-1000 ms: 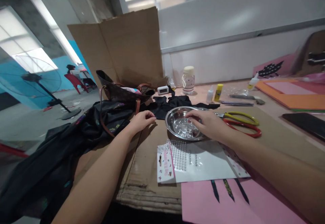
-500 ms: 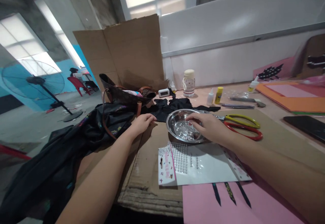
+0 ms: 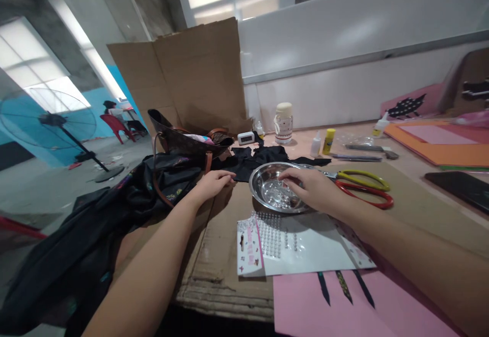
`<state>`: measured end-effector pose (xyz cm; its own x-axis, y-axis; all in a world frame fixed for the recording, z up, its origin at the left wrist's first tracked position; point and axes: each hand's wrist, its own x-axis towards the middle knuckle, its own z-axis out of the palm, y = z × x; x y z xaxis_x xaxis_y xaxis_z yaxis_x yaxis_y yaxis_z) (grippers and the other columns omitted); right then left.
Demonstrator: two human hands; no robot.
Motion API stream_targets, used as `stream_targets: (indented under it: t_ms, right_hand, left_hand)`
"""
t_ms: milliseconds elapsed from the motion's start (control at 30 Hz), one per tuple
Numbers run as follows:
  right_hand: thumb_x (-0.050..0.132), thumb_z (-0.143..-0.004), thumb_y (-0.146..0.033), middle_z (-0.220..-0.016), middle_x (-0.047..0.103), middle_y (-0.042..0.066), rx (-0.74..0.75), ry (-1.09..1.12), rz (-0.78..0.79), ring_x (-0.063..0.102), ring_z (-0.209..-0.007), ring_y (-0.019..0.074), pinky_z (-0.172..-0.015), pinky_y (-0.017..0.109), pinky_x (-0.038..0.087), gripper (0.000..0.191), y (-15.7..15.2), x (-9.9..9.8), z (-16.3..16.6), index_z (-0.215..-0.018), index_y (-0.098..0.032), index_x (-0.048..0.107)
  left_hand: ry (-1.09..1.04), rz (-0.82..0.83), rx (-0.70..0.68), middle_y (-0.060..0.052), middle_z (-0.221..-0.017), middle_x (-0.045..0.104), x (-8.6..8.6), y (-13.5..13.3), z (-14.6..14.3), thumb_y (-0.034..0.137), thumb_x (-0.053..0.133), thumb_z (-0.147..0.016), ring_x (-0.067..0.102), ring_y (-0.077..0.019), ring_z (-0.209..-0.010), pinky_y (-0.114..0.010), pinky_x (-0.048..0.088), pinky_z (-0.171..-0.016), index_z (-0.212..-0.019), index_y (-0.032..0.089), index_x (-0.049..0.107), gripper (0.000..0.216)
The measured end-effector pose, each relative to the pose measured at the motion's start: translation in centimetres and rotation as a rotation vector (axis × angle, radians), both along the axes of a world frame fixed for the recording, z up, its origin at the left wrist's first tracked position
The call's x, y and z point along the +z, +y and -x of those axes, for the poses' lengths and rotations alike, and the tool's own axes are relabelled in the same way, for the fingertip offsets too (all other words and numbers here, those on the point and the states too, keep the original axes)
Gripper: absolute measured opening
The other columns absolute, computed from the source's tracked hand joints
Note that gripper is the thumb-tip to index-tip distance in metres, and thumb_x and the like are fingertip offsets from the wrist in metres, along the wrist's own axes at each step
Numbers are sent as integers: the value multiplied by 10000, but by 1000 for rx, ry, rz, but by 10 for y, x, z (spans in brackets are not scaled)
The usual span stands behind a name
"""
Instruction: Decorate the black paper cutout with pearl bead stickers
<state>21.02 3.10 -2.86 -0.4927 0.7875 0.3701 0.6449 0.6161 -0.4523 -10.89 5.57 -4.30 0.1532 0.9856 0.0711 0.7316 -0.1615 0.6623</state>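
My right hand reaches over a shiny metal bowl, its thumb and fingers drawn together above the small clear and silvery gems inside. What sits between those fingertips is too small to make out. Resting on the cardboard left of the bowl, my left hand holds nothing, with its fingers loosely stretched beside black fabric scraps. In front of the bowl lies a card of stick-on pearls, overlapping a pink sheet that bears dark pointed strips.
Scissors with yellow and red handles lie right of the bowl. A handbag and black cloth are at left. Behind stand a bottle, a glue stick and a small glue bottle. A phone lies far right.
The view has shifted very slightly. Both hands keep nearly the same places, the right one still over the bowl.
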Motion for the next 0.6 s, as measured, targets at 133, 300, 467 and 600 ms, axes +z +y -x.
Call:
stream_targets:
  t_ms: [133,300,467,600]
  right_hand:
    - [476,-958,-265,-1036,767,31,4,2,2,710,-889,215,-774,361,518,261,1,-2,0,-1096,-267,697]
    - [475,-956,-273,-1058,763,38,2,-4,-4,702,-921,222,-797,374,515,263,-1,0,0,-1098,-260,697]
    - [470,-952,-269,-1062,760,40,10,-10,5,702,-916,220,-792,374,517,268,-1,0,0,-1095,-258,696]
    - [464,-953,-270,-1082,757,46,11,-10,18,694,-944,231,-820,393,513,273,-1,0,1,-1100,-246,693]
  left_hand:
    - [-11,20,-22,-83,-1038,790,3,-4,-2,314,539,-862,722,-237,-1026,-332,519,-956,-1104,158,752,358]
    - [6,17,-6,-79,-1026,793,10,-11,-6,330,592,-862,722,-252,-1015,-351,530,-931,-1070,171,767,315]
    - [32,-2,23,-66,-1053,788,13,-12,-7,342,689,-795,712,-273,-1019,-365,526,-925,-992,195,788,266]
    - [46,-16,29,-61,-1016,791,11,-11,-7,356,691,-792,719,-258,-973,-349,528,-900,-976,195,782,261]
